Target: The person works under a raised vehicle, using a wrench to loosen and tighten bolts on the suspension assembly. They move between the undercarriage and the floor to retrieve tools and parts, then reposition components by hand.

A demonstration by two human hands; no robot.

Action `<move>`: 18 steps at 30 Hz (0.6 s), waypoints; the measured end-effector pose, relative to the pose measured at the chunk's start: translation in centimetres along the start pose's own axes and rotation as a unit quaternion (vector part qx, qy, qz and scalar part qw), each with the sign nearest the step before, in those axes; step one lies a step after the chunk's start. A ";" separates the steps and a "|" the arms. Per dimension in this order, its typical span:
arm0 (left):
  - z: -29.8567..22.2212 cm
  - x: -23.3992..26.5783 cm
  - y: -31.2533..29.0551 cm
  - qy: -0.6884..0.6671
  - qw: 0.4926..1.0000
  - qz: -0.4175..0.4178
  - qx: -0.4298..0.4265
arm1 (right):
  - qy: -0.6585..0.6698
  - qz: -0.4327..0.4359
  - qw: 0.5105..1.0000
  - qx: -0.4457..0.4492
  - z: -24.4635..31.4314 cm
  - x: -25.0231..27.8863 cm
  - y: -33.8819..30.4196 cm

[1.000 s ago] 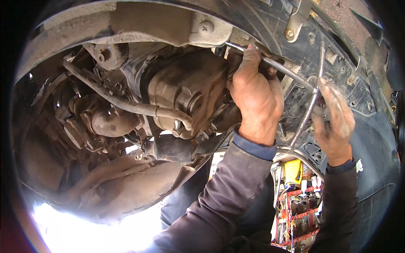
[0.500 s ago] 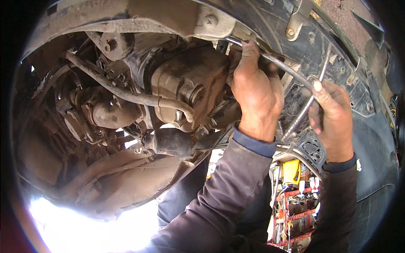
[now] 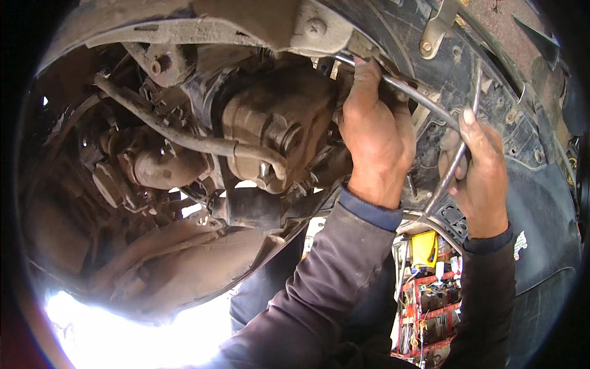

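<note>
A long metal T-handle wrench [image 3: 423, 101] runs slantwise under the vehicle, its shaft's far end reaching in beneath a grey bracket [image 3: 318, 27]. My left hand [image 3: 378, 132] is wrapped round the shaft near that end, thumb lying on top. At the joint of shaft and crossbar, my right hand [image 3: 482, 163] grips the tool with its thumb raised along the bar. The crossbar slants from upper right to lower left past my right fingers. What the wrench tip sits on is hidden behind the bracket and my left hand.
To the left is a dirty brown housing [image 3: 258, 135] with a hose [image 3: 184, 140] curving across it. A black plastic panel [image 3: 519, 138] lies right of my hands. Below, between my arms, stands a red tool rack [image 3: 433, 307] with a yellow object [image 3: 424, 249] above it.
The crossbar has turned slightly, its lower end swinging to the right. My right hand has shifted a little left with it. The left hand keeps its hold on the shaft.
</note>
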State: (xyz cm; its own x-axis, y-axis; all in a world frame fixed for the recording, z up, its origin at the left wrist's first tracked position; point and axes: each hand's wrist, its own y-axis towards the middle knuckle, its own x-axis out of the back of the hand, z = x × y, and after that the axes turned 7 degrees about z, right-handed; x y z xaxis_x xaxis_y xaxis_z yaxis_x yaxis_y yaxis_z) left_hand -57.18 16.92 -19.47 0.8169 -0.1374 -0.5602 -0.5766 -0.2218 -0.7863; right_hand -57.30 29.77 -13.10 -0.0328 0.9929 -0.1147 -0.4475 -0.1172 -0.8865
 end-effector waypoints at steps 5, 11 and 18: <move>-0.2 0.4 -0.2 -0.004 1.000 0.027 -0.002 | -0.057 -0.057 0.997 0.004 -0.3 0.2 0.0; -0.7 0.9 -1.2 0.052 0.998 0.030 0.006 | -0.118 -0.093 0.983 0.105 -1.4 1.2 -2.9; -2.6 2.9 -9.8 0.378 0.914 0.082 0.118 | -0.155 -0.052 0.986 0.022 -11.4 2.8 -14.1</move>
State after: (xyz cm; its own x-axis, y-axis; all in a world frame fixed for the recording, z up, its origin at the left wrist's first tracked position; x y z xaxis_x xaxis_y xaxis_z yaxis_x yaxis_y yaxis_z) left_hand -49.11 16.15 -12.66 0.4446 -0.7987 -0.4054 -0.6065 0.0646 -0.7925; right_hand -40.87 33.97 -6.08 -0.2529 0.9593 0.1254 -0.5019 -0.0193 -0.8647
